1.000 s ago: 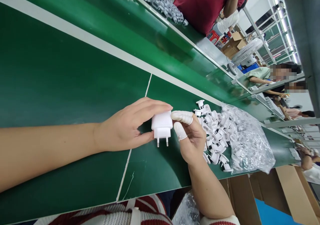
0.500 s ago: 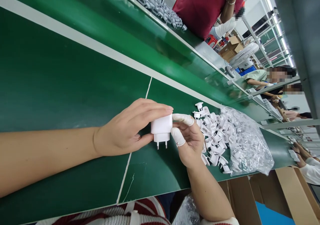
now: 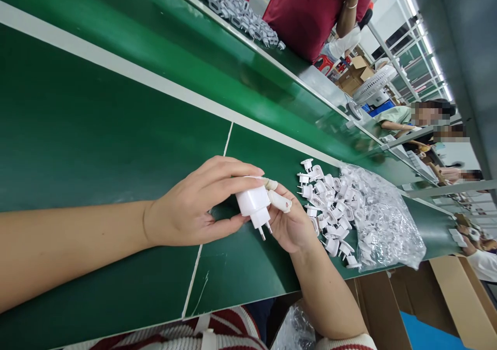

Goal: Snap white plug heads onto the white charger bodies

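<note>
A white two-pin plug adapter [image 3: 253,203] is held above the green table, tilted, its pins pointing down and to the right. My left hand [image 3: 202,201] is closed round it from the left, fingers over the top and thumb at the lower left side. On its right side my right hand [image 3: 289,215] pinches it with thumb and index finger, both in white finger covers. Right of my right hand lies a pile of white plug parts [image 3: 330,205], running up to a clear plastic bag [image 3: 388,220] that holds more of them.
A pale strip [image 3: 128,73] crosses the green table [image 3: 77,132]. Beyond a raised rail, grey parts [image 3: 236,11] lie near a person in a red shirt [image 3: 303,13]. An open cardboard box [image 3: 458,293] stands below the table edge at the lower right. Other people sit farther back.
The adapter has tilted, its pins swinging towards the right. My right hand's covered thumb and index finger have shifted against its side. My left hand has barely moved.
</note>
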### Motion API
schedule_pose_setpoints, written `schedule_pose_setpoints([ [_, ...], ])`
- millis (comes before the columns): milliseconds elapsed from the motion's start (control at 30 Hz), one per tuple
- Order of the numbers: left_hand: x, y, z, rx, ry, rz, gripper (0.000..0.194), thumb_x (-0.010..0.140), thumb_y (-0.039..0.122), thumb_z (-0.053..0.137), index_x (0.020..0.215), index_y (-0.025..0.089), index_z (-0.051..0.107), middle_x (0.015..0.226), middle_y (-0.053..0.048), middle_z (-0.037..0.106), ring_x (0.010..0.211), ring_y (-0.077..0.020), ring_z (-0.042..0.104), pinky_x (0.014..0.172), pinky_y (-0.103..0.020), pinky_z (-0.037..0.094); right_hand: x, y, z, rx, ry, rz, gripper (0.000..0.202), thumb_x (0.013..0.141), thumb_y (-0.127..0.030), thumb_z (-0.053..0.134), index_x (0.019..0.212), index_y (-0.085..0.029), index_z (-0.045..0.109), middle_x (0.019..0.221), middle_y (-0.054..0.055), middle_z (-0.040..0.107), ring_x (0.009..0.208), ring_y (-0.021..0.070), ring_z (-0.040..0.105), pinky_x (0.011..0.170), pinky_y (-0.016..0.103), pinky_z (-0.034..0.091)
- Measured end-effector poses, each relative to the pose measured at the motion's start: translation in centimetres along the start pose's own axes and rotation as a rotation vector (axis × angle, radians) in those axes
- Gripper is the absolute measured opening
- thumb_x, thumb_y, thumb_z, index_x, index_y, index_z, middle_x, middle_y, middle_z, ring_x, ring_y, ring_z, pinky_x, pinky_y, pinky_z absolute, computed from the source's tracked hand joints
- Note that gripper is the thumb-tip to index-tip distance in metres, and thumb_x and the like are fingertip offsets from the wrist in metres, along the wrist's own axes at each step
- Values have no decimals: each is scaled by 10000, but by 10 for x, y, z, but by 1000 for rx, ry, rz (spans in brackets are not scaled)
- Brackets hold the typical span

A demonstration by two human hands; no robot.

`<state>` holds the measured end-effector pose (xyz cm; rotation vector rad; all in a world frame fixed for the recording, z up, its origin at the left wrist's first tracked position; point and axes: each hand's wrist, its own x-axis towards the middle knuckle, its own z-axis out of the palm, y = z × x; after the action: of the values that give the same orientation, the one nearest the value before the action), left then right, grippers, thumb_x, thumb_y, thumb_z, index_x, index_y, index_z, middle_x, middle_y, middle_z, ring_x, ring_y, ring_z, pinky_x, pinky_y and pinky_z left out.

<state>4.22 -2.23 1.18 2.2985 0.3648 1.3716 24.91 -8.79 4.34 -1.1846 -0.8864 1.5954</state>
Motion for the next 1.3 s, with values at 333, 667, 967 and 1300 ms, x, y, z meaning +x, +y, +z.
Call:
schedule_pose_setpoints([
  [333,5,1,5,-585,-71,-897,423,945,599,661,1064,194,641,714,0,685,573,-142,623,528,-236,508,0,4,2,-93,24,50,356,869,-549,778,914,-198,742,824,28,766,677,129,699,725,269,598],
  [667,12,-1,7,-988,-120,-1088,506,981,503,665,1382,199,615,754,-30,778,667,-158,729,634,-226,607,-1,3,4,-206,107,-87,594,688,-353,951,1183,-291,628,1157,4,689,797,128,716,802,315,626],
  [967,13,-5,5,-1060,-95,-1114,464,961,507,688,1349,254,717,893,-51,806,778,-151,725,688,-211,636,0,1,0,-65,127,-48,467,726,-312,923,1147,-273,724,1099,3,737,871,141,703,853,287,612],
  [1300,18,-3,-1,-1086,-165,-1220,537,1049,356,578,1566,241,493,981,-113,820,848,-214,801,692,-233,664,1,-4,2,31,114,46,432,818,-367,845,1217,-242,735,1231,55,752,1027,208,725,921,339,600],
])
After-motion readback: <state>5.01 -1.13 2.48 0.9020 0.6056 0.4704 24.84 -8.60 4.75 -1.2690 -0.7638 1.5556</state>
